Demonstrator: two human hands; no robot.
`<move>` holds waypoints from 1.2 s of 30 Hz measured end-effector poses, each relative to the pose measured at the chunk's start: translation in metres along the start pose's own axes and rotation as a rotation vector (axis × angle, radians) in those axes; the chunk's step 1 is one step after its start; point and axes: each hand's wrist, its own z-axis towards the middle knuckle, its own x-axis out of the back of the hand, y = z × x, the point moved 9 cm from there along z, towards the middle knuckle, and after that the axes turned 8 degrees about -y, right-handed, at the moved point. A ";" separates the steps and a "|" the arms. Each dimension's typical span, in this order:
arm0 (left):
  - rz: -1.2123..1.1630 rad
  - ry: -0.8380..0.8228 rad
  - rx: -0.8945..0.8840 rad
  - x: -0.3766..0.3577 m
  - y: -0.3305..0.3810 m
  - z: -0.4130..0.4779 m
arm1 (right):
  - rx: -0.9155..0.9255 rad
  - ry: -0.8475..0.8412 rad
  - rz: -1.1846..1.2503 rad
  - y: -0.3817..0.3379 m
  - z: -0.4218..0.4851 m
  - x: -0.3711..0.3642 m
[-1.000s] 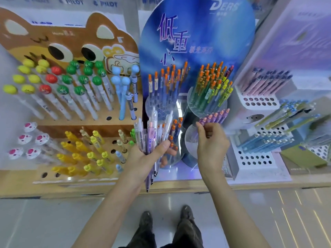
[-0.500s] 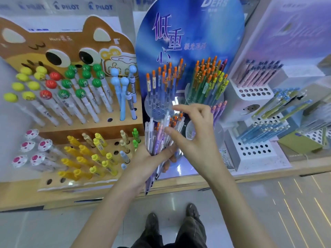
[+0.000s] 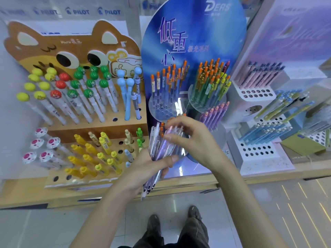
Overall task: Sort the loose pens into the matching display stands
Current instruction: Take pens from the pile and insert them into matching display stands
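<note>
Red ball-top pens (image 3: 60, 84): three; pink paw-top pens (image 3: 46, 155): five; blue ball-top pens (image 3: 130, 81): four; yellow ball-top pens (image 3: 44, 85): about eight; green ball-top pens (image 3: 90, 83): about eleven; shoes (image 3: 154, 222): two; bear-face stand (image 3: 35, 51): one; blue stand (image 3: 197, 33): one; loose pens (image 3: 155, 142): one bunch, too blurred to count

Cat-head stand (image 3: 71, 49) sits at the left of the shelf (image 3: 21, 194), DERS stand (image 3: 193, 33) just right of it in the middle, stepped hole-tier stand (image 3: 238, 101) further right, all three with pens standing in their holes. Left hand (image 3: 143, 169) grips a bundle of pens (image 3: 161, 147) in front of the DERS stand's lower tiers, right hand (image 3: 195, 142) just right of it, fingers pinching the bundle's top ends. Floor (image 3: 53, 226) lies below the shelf edge, two shoes (image 3: 154, 222) on it nearest the camera.
</note>
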 end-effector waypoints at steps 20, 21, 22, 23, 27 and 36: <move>-0.093 0.122 0.075 0.012 -0.009 0.005 | 0.064 0.815 0.215 0.020 -0.046 0.114; -0.096 0.126 0.064 0.012 -0.006 0.005 | 0.040 0.806 0.167 0.024 -0.046 0.110; -0.096 0.126 0.051 0.011 -0.003 0.006 | 0.020 0.800 0.127 0.028 -0.045 0.106; -0.094 0.127 0.040 0.011 -0.001 0.006 | 0.004 0.803 0.096 0.033 -0.045 0.102; -0.086 0.139 0.017 0.011 0.002 0.007 | -0.012 0.864 0.004 0.046 -0.048 0.095; -0.095 0.165 -0.009 0.016 0.002 0.005 | 0.018 0.912 -0.115 0.048 -0.048 0.090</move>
